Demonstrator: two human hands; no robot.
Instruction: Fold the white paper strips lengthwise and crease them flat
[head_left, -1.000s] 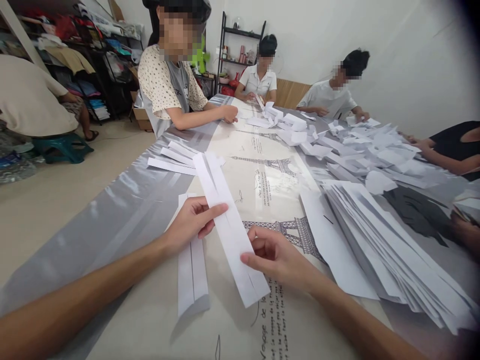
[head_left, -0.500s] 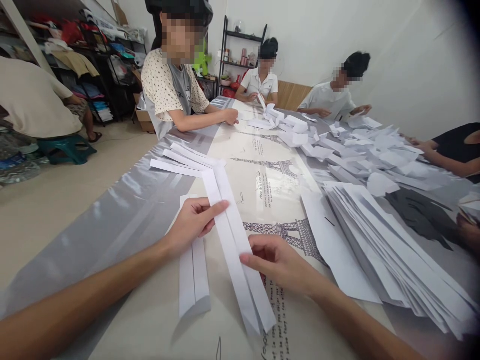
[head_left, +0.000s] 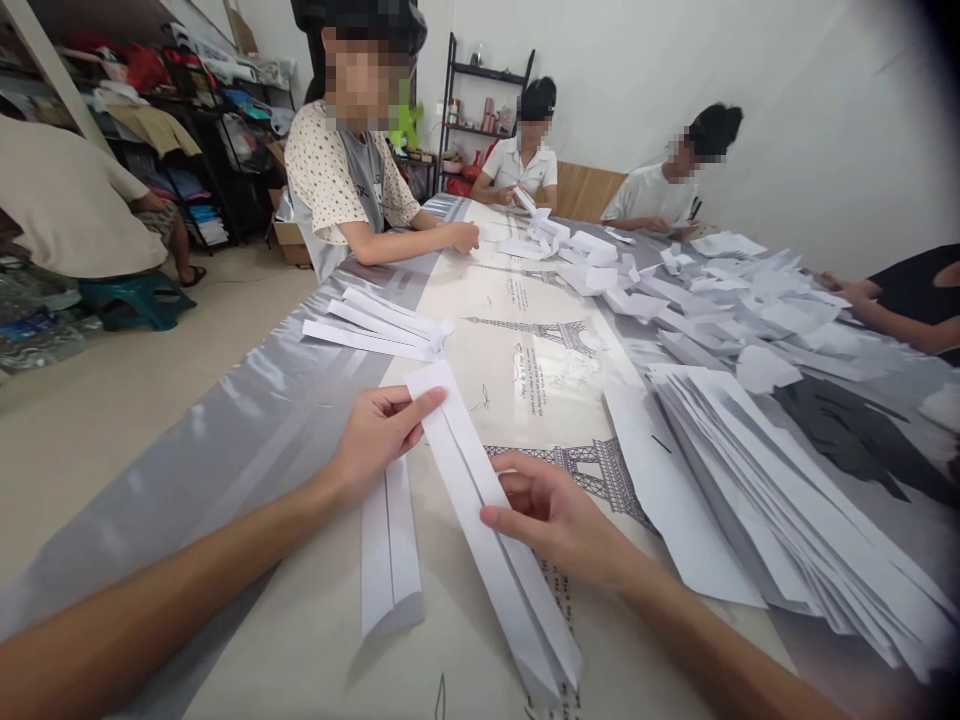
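A long folded paper strip [head_left: 469, 480] with a seam down its length slants across the middle of my view, held above the table. Near its upper end, my left hand [head_left: 382, 430] pinches the left edge between thumb and fingers. My right hand [head_left: 536, 510] grips the right edge about midway down, thumb on top. Beneath my left hand lies a second folded strip [head_left: 390, 560], its upper part hidden by the hand. Just beyond, several narrow folded strips [head_left: 367, 325] lie fanned out on the table.
A stack of white paper sheets [head_left: 780, 500] lies on the right, beside dark pieces [head_left: 862, 430]. Behind it spreads a heap of folded papers [head_left: 697, 290]. The tablecloth [head_left: 300, 430] has a printed runner. Several people sit around the table; another sits on a green stool [head_left: 135, 298] at left.
The strip's upper end has come down slightly toward me, and its lower end has swung to the right. Both hands keep their grip. A co-worker at the far right has drawn their hands together.
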